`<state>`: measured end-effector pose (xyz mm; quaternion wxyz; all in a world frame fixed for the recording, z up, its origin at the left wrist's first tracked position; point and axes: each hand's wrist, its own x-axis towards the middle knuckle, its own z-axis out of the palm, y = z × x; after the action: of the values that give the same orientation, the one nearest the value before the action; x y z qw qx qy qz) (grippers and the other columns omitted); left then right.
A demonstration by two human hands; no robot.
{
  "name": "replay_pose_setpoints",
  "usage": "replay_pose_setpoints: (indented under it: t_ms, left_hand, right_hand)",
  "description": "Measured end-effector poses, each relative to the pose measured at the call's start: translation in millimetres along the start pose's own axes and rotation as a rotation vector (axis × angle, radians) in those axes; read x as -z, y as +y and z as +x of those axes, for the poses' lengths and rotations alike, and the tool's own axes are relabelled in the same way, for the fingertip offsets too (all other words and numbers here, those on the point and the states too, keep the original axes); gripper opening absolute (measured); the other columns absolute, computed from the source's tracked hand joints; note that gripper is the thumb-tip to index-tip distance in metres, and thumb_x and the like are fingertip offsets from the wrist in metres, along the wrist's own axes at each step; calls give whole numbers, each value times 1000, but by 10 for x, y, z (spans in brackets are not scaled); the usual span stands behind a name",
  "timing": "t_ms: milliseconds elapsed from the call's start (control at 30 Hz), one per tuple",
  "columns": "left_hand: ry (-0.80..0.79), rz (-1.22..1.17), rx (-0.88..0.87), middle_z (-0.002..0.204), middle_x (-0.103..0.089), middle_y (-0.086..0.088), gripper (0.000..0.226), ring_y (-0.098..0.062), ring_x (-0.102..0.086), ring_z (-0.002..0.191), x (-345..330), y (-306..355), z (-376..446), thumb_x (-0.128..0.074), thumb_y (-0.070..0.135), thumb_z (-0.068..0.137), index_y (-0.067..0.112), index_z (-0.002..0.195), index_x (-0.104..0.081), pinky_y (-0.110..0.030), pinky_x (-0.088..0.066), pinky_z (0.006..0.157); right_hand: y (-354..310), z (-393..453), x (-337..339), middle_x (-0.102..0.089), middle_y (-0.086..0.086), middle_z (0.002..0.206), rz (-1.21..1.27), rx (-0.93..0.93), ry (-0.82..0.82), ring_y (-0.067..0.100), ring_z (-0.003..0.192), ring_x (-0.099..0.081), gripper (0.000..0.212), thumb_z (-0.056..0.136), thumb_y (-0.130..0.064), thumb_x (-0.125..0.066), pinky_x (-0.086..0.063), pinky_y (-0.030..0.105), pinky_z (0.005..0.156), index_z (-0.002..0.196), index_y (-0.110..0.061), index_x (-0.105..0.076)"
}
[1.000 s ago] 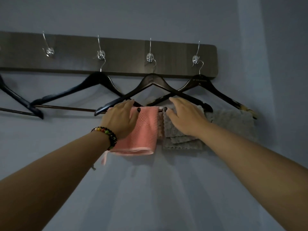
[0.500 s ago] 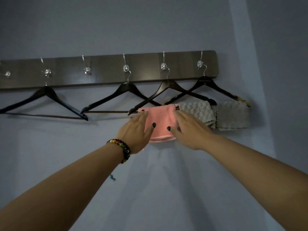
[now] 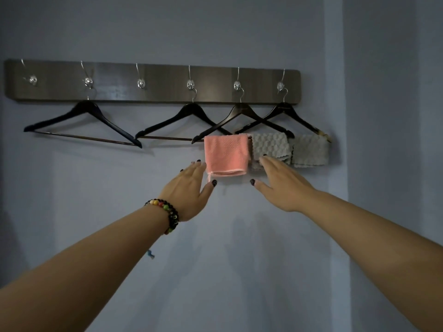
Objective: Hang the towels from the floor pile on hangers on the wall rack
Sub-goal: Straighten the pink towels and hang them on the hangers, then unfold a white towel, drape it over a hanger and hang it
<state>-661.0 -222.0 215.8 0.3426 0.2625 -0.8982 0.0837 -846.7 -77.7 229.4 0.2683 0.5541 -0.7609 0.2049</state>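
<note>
A pink towel (image 3: 226,154) hangs folded over the bar of a dark hanger (image 3: 242,116) on the wooden wall rack (image 3: 153,83). Right of it hang a grey bubble-textured towel (image 3: 271,147) and a second grey towel (image 3: 310,149) on the rightmost hanger (image 3: 285,111). My left hand (image 3: 189,190), with a bead bracelet at the wrist, is spread just below and left of the pink towel, holding nothing. My right hand (image 3: 280,185) is spread below the grey bubble towel, fingertips near its lower edge, also holding nothing. The floor pile is out of view.
Two bare dark hangers (image 3: 84,116) (image 3: 191,113) hang further left on the rack. Several silver hooks (image 3: 141,83) line the board; some carry no hanger. The blue-grey wall (image 3: 239,259) fills the rest of the view, with a corner edge at the right.
Both hands have let go of the pink towel and drawn back and down from it. The towel now hangs free on the hanger bar. The camera has pulled back.
</note>
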Motion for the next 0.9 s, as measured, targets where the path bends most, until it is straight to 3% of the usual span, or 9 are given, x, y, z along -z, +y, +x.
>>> replay_pose_setpoints:
  t_ms: [333, 567, 900]
  left_hand:
    - [-55, -61, 74, 162, -8, -4, 66, -14, -5, 149, 138, 502, -827, -26, 48, 101, 12, 154, -9, -28, -7, 118]
    - [-151, 0, 117, 163, 1, -4, 71, -14, 2, 149, 143, 737, -1751, -23, 50, 100, 11, 154, 0, -28, -3, 119]
    - [-232, 80, 177, 162, 4, -5, 79, -15, 5, 149, 202, 397, -2920, -14, 58, 93, 11, 154, 3, -26, 4, 118]
  right_hand:
    - [97, -732, 305, -6, 4, 161, 87, 23, -77, 18, 148, -6, 74, 98, -48, -38, -14, 38, 120, 153, -11, -6]
    - [-193, -1537, 197, 3, 3, 161, 64, 164, -140, 16, 148, 5, 72, 99, -45, -35, -5, 36, 121, 153, -12, 0]
    - [-926, -2327, -348, 13, -5, 160, 280, 202, -328, 8, 146, 14, 73, 100, -49, -30, 2, 30, 120, 153, -16, 8]
